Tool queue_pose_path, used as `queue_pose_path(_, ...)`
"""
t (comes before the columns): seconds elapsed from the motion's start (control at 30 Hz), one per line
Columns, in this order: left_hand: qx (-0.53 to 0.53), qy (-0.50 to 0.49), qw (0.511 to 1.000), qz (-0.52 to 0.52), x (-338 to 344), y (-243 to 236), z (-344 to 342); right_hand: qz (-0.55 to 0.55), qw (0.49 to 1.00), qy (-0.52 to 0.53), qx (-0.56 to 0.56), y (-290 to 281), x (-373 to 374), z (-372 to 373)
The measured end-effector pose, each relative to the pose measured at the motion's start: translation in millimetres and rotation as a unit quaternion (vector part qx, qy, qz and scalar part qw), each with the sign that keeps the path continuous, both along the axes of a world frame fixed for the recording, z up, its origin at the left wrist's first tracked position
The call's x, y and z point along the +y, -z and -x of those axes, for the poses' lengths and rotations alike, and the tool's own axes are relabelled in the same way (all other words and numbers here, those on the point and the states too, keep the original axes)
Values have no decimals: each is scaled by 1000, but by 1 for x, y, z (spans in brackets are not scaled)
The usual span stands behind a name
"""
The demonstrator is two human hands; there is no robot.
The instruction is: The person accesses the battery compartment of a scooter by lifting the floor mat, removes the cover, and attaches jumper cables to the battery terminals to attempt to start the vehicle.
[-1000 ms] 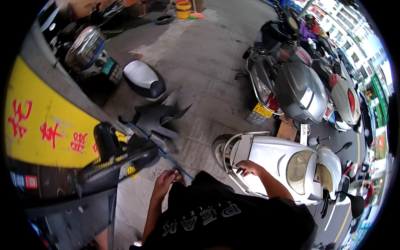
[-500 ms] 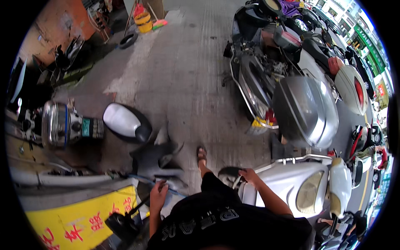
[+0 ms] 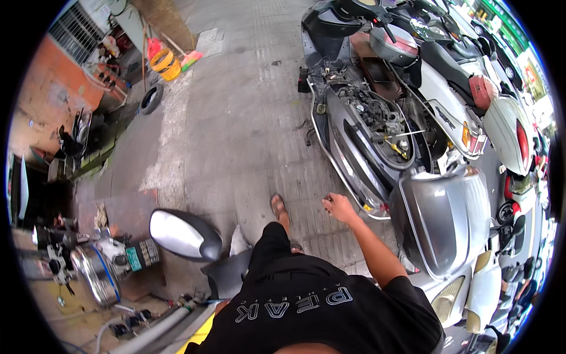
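Observation:
My right hand is in the air over the pavement, left of a grey scooter with its seat off and its engine parts bare. Its fingers are curled together; whatever lies between them is too small to make out. No tool shows in it. The scooter's grey rear top box stands to the right of my forearm. My left hand is out of sight, with only a sliver of that arm showing beside my black shirt. Nearest to that side is a dark grey plastic body panel on the ground.
A black and silver scooter seat lies at left, beside a metal-cased machine. Farther off are a tyre, a yellow bucket and a broom. A white scooter and more parked scooters line the right.
I have moved forward along the pavement, past the light-coloured scooter. My right hand has left that scooter's side and is now in the air. My left hand has dropped out of view.

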State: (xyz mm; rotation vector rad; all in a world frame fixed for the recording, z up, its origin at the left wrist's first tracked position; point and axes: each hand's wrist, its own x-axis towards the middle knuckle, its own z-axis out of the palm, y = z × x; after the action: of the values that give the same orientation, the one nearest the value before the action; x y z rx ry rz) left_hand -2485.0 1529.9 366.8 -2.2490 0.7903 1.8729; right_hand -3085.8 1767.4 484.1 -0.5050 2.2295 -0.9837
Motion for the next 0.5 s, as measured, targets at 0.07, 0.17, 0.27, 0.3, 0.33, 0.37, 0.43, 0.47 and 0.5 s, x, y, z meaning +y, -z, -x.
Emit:
queue_pose_path(0.07, 4, 32, 999, 2, -52, 12, 47, -36, 999, 18, 2, 21, -7, 41)
queue_pose_path(0.17, 41, 114, 992, 42, -151, 33, 147, -17, 998, 57, -15, 48, -36, 102)
queue_pose_path(0.27, 58, 284, 949, 123, -248, 33, 300, -32, 989, 106, -102, 59, -63, 144)
queue_pose_path(0.3, 44, 358, 920, 153, -275, 21, 370, -36, 986, 115, -111, 61, -73, 153)
queue_pose_path(0.33, 29, 431, 883, 183, -299, 1, 452, -31, 983, 140, -119, 62, -80, 168)
queue_pose_path(0.37, 40, 530, 809, 253, -324, -15, 519, -18, 979, 158, -129, 62, -93, 179)
queue_pose_path(0.43, 123, 532, 772, 325, -355, -47, 650, -14, 969, 200, -143, 57, -111, 202)
queue_pose_path(0.47, 163, 527, 770, 320, -356, -69, 715, -8, 966, 217, -143, 67, -110, 210)
queue_pose_path(0.5, 203, 520, 767, 317, -358, -88, 773, 0, 963, 230, -141, 73, -114, 220)
